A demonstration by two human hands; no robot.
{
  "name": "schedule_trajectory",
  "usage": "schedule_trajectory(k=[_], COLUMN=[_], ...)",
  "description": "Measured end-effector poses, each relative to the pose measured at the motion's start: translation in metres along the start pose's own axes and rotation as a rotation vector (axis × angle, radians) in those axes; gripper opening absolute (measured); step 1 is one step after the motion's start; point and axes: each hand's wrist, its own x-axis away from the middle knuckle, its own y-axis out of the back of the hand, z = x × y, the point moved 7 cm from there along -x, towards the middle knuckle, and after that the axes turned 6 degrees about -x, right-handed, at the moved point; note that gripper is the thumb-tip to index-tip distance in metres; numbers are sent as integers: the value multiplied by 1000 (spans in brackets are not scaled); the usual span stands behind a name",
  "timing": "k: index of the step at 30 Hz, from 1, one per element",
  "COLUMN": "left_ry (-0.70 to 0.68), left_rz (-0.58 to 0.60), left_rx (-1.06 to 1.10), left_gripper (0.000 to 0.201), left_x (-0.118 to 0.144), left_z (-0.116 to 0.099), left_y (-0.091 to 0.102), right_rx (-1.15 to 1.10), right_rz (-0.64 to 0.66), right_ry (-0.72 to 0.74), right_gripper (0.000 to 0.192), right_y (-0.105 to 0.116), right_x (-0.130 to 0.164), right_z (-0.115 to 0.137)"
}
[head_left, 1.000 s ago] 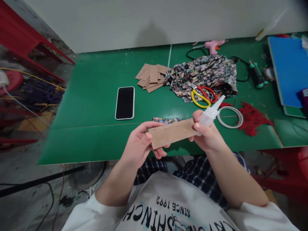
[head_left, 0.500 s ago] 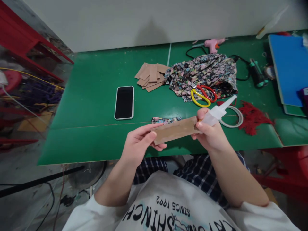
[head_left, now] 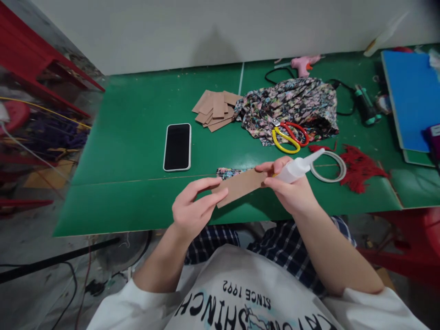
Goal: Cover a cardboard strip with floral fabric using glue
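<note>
A brown cardboard strip [head_left: 240,187] is held over the front of the table, its right end tilted up and away. My left hand [head_left: 195,204] pinches the strip's left end between thumb and fingers. At the other end, my right hand [head_left: 292,190] grips the strip with its fingertips. That same hand also holds a white squeeze bottle [head_left: 294,169], its long nozzle pointing up and to the right. Just behind the strip, a small piece of floral fabric [head_left: 228,172] lies on the table, partly hidden by the cardboard.
On the green table [head_left: 130,146] lie a phone [head_left: 177,147], a pile of cardboard pieces [head_left: 215,109], and bunched floral cloth [head_left: 292,103] with scissors [head_left: 290,137] on it. Rightward are a tape roll [head_left: 329,178], red yarn [head_left: 360,169], a pink glue gun [head_left: 304,65] and a blue folder [head_left: 410,98].
The strip now shows a plain, matte face; before, its face had darker, shiny patches. My right hand and the bottle have shifted left, and the strip tilts more steeply.
</note>
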Motion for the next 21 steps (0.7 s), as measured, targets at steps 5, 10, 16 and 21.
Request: schedule_trajectory(k=[5, 10, 16, 21], left_ry=[-9, 10, -29, 53], left_rz=[-4, 61, 100, 105], left_rx=[23, 31, -35, 34], left_gripper=[27, 44, 55, 41], left_x=[1, 1, 1, -1], left_z=[1, 7, 5, 9], left_y=[-4, -11, -13, -15], right_rx=[90, 64, 91, 41], right_rz=[-39, -62, -75, -41], right_ry=[126, 128, 118, 90], right_gripper=[29, 27, 28, 28], right_y=[-1, 0, 0, -1], right_x=[3, 2, 1, 1], right_z=[8, 5, 2, 0])
